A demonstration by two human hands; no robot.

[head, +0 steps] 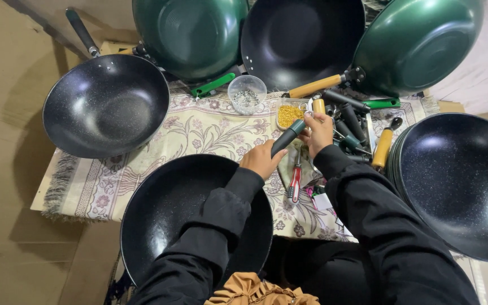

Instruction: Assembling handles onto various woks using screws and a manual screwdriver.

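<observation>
Under left hand, dark handle, pan joint hidden

Floral fringed mat over cardboard

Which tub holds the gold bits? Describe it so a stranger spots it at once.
Start at the patterned cloth spread between the pans, then go to its far edge, below the black pan in the middle of the back row. Two small clear tubs sit there; the one wanted is squarish, by the right hand, filled with yellow-gold pieces, while the round tub holds silvery ones.
</observation>
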